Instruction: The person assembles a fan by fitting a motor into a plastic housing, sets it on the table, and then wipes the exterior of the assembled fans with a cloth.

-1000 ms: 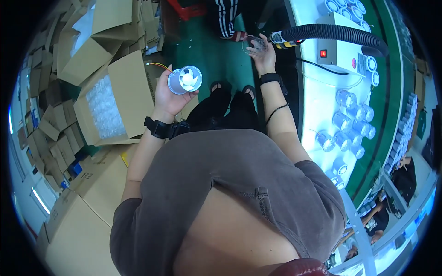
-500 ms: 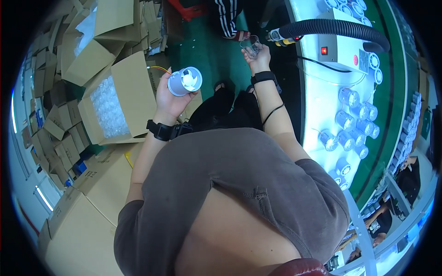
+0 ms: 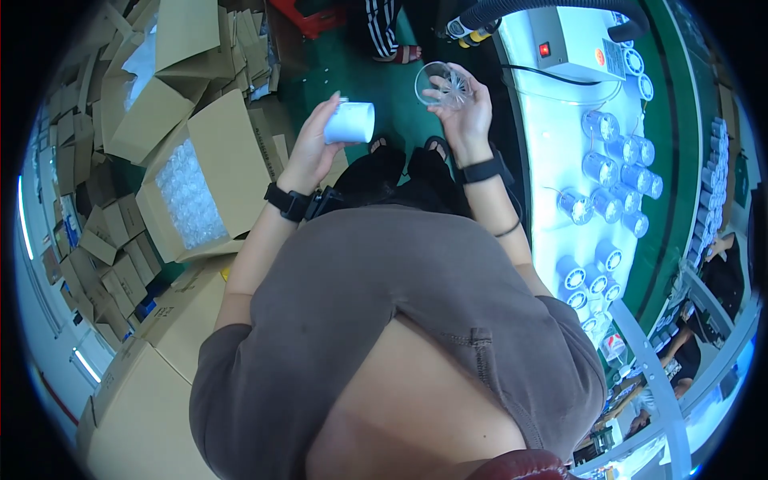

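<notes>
My left hand is closed round a white cylindrical fan housing, which lies tilted on its side with its open end facing right. Across a small gap, my right hand grips a clear plastic cup with a ribbed, star-like pattern in its base. Fingers show through the cup's clear wall. The two pieces are apart, both held above the floor in front of my legs.
On the right, a white worktable carries several clear-covered cylinders and a white machine with a black corrugated hose. An open carton with bubble wrap stands at left. Another person's striped trouser leg is ahead.
The fan housing has turned from facing me to lying sideways and moved right. My right hand has drawn nearer with the clear cup, now tipped to show its base.
</notes>
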{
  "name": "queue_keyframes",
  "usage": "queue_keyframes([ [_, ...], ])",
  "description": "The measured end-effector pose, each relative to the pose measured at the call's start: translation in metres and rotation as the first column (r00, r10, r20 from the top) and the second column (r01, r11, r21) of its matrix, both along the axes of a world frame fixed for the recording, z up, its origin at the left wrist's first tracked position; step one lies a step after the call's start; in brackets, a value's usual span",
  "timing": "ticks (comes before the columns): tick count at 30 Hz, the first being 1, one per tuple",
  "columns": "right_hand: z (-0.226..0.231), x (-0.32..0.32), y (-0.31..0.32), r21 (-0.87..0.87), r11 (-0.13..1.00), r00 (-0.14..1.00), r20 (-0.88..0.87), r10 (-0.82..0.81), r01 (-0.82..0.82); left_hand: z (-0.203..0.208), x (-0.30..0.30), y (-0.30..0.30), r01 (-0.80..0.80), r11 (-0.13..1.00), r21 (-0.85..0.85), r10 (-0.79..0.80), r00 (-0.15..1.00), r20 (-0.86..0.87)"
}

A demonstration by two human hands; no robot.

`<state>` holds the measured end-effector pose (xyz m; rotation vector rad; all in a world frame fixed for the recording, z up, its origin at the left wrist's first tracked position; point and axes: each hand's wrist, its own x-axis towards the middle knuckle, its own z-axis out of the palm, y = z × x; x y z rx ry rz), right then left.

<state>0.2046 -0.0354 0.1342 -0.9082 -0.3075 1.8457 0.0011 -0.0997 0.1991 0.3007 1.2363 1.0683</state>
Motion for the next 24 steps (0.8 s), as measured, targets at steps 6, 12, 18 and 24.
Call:
queue_keyframes([
  [6,0.095,0.013,-0.048,0.597,0.716,0.72,0.667,-0.192,-0.361,-0.011,0.029,0.015,0.217,0.959,0.182,-0.104,0.868,-0.485],
  [12,0.114,0.019,-0.065,0.619,0.487,0.401,0.778,-0.483,-0.616,-0.001,0.053,0.023,0.378,0.825,0.42,-0.094,0.825,-0.558],
  [18,0.113,0.028,-0.067,0.521,0.774,0.665,0.726,-0.178,-0.362,0.024,0.058,0.015,0.293,0.819,0.492,-0.188,0.949,-0.253],
  [24,0.132,0.034,-0.065,0.393,0.869,0.888,0.447,0.107,-0.302,0.035,0.055,0.009,0.334,0.744,0.579,-0.233,0.941,-0.244],
])
